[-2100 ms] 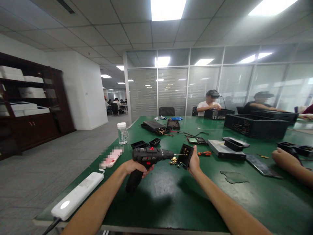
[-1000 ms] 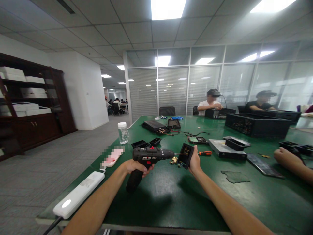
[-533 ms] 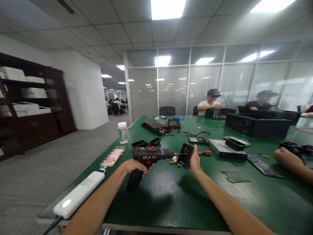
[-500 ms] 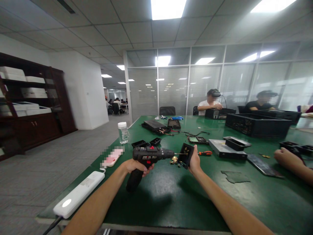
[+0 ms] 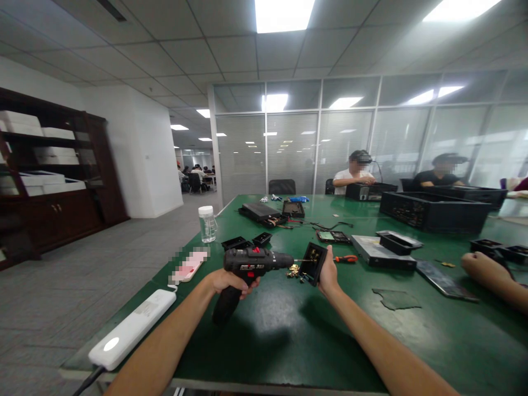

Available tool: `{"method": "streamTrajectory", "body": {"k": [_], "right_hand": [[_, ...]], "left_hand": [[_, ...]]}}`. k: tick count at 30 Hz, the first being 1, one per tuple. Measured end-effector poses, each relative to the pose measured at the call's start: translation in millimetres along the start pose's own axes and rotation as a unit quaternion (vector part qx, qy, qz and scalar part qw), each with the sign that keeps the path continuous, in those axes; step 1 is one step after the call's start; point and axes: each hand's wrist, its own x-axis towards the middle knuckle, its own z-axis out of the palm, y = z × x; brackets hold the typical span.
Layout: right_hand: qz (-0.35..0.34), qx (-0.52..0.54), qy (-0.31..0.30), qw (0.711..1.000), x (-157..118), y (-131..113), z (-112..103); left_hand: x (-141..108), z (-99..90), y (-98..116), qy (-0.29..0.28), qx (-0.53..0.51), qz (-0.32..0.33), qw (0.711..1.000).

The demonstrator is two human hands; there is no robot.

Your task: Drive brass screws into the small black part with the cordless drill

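Note:
My left hand (image 5: 233,283) is wrapped round the grip of a black cordless drill (image 5: 251,261) with red buttons. Its long thin bit points right, and the tip meets or nearly meets the inside of a small black plastic tray (image 5: 312,265). My right hand (image 5: 329,273) grips that tray by its right side, tilted up toward the drill. Brass-coloured pieces show inside the tray. Below the bit, several small brass-coloured parts (image 5: 293,270) lie on the green table (image 5: 264,352). A screwdriver with an orange and black handle (image 5: 345,258) lies just beyond my right hand.
Left are a white power strip (image 5: 134,327), a phone (image 5: 193,267) and a clear bottle (image 5: 207,225). Black trays (image 5: 237,242) sit behind the drill. To the right are a metal drive (image 5: 383,252), a big black case (image 5: 435,212) and another person's hand (image 5: 484,268). Two people sit across.
Almost nothing differs. The tray in my right hand has shifted very slightly left, while the drill keeps its place.

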Motion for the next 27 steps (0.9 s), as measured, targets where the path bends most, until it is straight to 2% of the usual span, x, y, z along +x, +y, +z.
{"method": "streamTrajectory", "body": {"k": [11, 16, 23, 27], "right_hand": [[-0.006, 0.003, 0.011, 1.0, 2.6, 4.4, -2.0], [-0.012, 0.014, -0.006, 1.0, 3.3, 4.1, -1.8], [-0.027, -0.003, 0.001, 1.0, 4.0, 2.6, -2.7], [-0.013, -0.012, 0.002, 1.0, 5.0, 2.9, -4.2]], "left_hand": [[-0.7, -4.1, -4.3, 0.013, -0.005, -0.002, 1.0], [-0.4, -4.4, -4.6, 0.013, 0.004, -0.001, 1.0], [0.5, -0.3, -1.4, 0.006, -0.005, 0.0, 1.0], [0.3, 1.5, 0.2, 0.003, -0.003, -0.002, 1.0]]}}
